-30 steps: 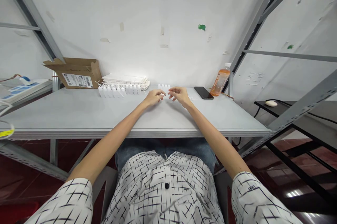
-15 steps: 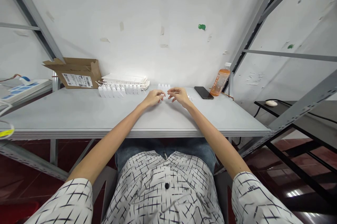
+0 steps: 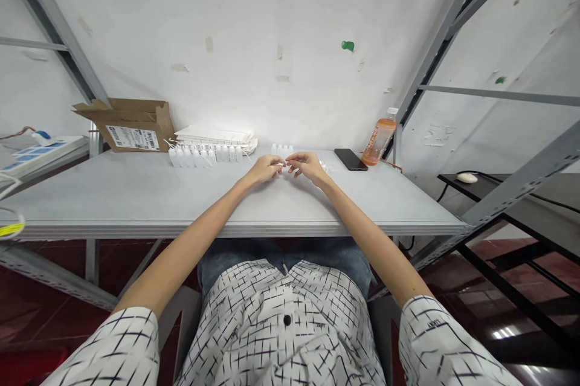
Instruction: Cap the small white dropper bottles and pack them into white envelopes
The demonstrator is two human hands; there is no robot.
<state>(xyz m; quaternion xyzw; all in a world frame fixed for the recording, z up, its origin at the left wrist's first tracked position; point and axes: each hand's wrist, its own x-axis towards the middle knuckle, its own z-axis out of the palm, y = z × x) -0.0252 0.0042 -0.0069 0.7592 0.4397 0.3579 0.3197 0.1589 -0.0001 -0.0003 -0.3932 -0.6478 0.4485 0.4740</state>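
Observation:
Both hands rest near the far middle of the grey table (image 3: 136,193). My left hand (image 3: 265,168) has its fingers curled and pinched on a small white item that is too small to name. My right hand (image 3: 308,165) pinches toward the same spot, its fingertips nearly meeting the left hand's. Just behind the hands stand a few small white bottles (image 3: 281,149). A longer row of small white bottles (image 3: 199,156) stands to the left of them.
A stack of white flat sheets (image 3: 215,135) and an open cardboard box (image 3: 131,126) sit at the back left. A black phone (image 3: 350,159) and an orange drink bottle (image 3: 378,138) sit at the back right. Grey metal shelf posts rise on both sides.
My right hand has shifted slightly left, so its fingertips are closer to the left hand. The left hand has hardly moved.

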